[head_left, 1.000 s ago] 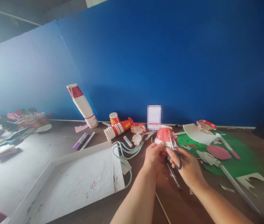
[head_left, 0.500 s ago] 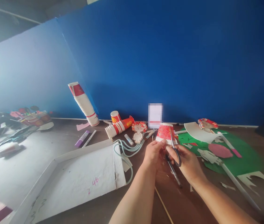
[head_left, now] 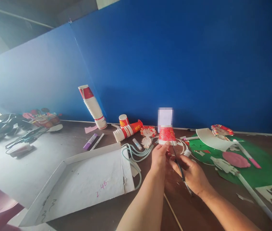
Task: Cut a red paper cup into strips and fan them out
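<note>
My left hand [head_left: 160,157] is closed on a red-and-white paper cup [head_left: 167,136], with the thumb against the white rim facing me. My right hand [head_left: 190,171] is wrapped round dark-handled scissors [head_left: 178,165]. Their blades lie against the right side of the cup's rim; whether they are apart I cannot tell. Below the right hand, a dark pen-like stick [head_left: 188,188] shows on the table. Just left of the cup is a paper lion figure [head_left: 147,136] with a red-and-white mane.
A white cardboard box lid [head_left: 83,183] lies left of my arms. Behind it are a leaning paper cup stack [head_left: 94,109], a toppled stack [head_left: 127,131] and a pale cable [head_left: 138,157]. Green paper [head_left: 258,170] with cutouts and a marker [head_left: 247,154] spreads at right. A blue partition [head_left: 174,57] stands behind.
The scissors have turned so their handles show nearly edge-on, and the right hand has tilted with them. The cup stands a little more upright in the left hand. The view has swung slightly left.
</note>
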The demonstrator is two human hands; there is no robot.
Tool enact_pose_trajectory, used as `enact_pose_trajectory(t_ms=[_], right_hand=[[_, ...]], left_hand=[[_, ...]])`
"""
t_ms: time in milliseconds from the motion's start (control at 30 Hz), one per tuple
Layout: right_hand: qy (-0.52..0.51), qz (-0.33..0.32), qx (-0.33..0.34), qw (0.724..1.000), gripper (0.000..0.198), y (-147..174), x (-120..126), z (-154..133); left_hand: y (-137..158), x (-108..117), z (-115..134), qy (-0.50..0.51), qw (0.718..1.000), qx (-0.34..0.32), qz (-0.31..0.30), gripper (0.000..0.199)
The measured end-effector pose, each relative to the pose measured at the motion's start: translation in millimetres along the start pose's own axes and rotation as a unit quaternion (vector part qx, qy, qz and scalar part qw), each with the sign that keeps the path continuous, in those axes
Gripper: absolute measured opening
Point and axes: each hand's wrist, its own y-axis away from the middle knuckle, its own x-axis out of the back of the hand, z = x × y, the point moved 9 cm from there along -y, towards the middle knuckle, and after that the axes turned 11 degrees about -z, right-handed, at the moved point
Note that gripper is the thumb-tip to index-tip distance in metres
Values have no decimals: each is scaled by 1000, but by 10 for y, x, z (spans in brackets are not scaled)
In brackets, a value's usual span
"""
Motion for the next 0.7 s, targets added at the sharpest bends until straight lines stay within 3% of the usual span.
enact_pose_trajectory(t_ms=[433,700], right_hand=[[81,69,6,994,20,20,136,22],[95,69,0,993,21,15,128,28]], left_hand=[[-20,37,-74,-48,999,-1,20,41],[20,13,-46,-27,999,-13,36,38]])
